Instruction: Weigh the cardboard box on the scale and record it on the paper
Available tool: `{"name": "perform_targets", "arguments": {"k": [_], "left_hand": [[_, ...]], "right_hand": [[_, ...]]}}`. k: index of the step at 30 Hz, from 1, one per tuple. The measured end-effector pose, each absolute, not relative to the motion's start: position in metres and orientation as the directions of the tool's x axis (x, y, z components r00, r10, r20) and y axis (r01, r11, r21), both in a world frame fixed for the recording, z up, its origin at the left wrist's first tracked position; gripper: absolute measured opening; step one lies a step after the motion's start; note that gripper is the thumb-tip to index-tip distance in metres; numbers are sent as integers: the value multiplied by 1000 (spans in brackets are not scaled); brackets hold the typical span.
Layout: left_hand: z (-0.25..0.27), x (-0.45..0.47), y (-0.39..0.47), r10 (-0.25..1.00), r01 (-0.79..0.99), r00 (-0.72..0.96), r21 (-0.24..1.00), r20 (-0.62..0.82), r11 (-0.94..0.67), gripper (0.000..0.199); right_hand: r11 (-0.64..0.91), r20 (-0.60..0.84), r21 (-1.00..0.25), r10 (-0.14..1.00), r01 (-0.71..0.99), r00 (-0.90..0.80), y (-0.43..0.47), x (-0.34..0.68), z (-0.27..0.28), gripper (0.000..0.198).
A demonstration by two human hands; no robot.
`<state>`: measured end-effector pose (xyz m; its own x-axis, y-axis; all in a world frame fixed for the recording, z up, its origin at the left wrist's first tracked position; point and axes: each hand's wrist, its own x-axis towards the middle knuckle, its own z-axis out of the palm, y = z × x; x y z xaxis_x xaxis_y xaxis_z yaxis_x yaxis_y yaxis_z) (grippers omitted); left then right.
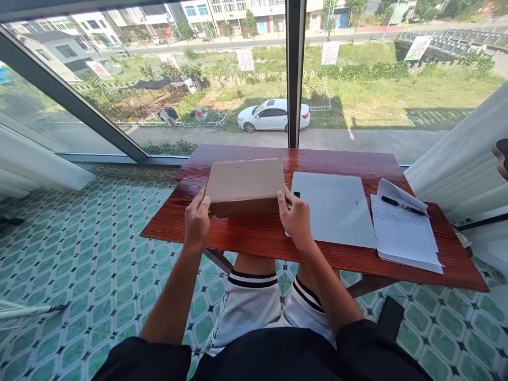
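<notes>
Both hands grip a flat cardboard box near the surface's front edge.
Left hand and right hand have fingers pinching its 2 near corners; an even, level grip keeps it clear of the white laptop.

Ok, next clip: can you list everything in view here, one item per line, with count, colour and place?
cardboard box: one, tan, closed, on the left half of the table, held at its near corners
table: one, red-brown wood, in front of the window
flat slab: one, white, lying right of the box; laptop or tablet, cannot tell
paper stack: one, white, printed, top sheet curled, at the right end of the table
pen: one, black, lying on the papers
car: one, white, parked outside below the window
floor tiles: green and white pattern
curtains: white, at both sides
left hand: on the box's near left corner
right hand: on the box's near right corner
</notes>
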<state>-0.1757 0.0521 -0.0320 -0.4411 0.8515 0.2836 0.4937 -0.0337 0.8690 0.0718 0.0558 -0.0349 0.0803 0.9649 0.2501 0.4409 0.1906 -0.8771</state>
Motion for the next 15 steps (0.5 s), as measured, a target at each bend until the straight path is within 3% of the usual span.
{"name": "perform_targets", "arguments": {"k": [8, 15], "left_hand": [[-44, -190, 51, 846, 422, -499, 905, 189, 47, 62], [-47, -200, 51, 838, 480, -501, 875, 217, 60, 58]], "right_hand": [[213, 255, -865, 966, 453, 33, 41, 59, -44, 48], [205, 219, -852, 975, 481, -28, 28, 55, -44, 61]]}}
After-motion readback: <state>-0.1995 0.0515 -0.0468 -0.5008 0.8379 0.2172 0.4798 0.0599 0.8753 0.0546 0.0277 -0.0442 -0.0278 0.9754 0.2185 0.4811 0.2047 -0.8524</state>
